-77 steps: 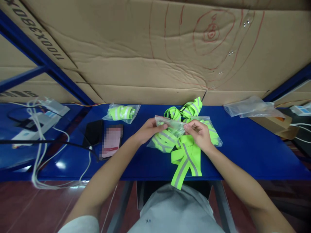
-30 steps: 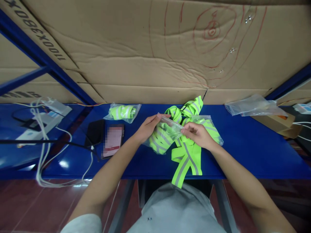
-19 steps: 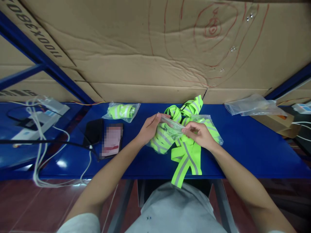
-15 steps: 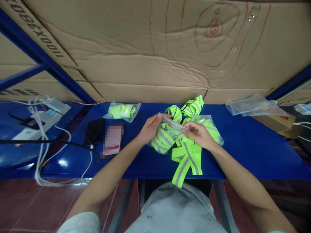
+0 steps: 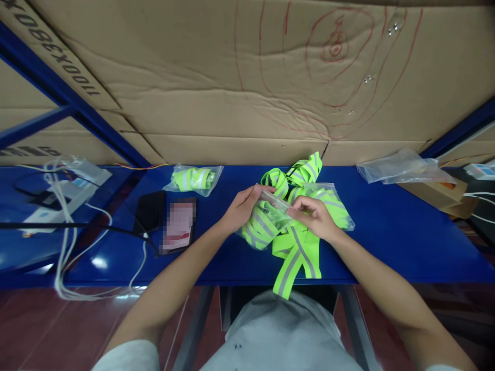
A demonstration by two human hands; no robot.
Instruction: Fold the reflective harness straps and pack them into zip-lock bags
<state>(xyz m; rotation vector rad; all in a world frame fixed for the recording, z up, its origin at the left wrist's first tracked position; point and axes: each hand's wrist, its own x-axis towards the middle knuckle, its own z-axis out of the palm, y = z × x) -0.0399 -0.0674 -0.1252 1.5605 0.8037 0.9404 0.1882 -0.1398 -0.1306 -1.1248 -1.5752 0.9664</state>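
A clear plastic bag (image 5: 260,229) with a rolled yellow-green reflective strap inside is held between both hands above the blue table. My left hand (image 5: 243,207) pinches the upper left of its edge. The right end of that edge is between the thumb and fingers of my right hand (image 5: 313,216). Loose reflective straps (image 5: 296,257) lie under and beside the bag, and one end hangs over the table's front edge. Behind my right hand lies another bagged strap (image 5: 337,206). More strap loops (image 5: 305,170) are piled behind the hands.
A bagged strap (image 5: 195,179) lies at the back left, near a phone (image 5: 179,225) and a black object (image 5: 150,211). White cables (image 5: 64,247) and a power strip (image 5: 91,172) are further left. Clear bags (image 5: 398,167) and an open cardboard box (image 5: 441,195) sit at the right.
My right hand has shifted slightly left along the bag's edge, and the held bag is slightly lower. The whole view has moved a little.
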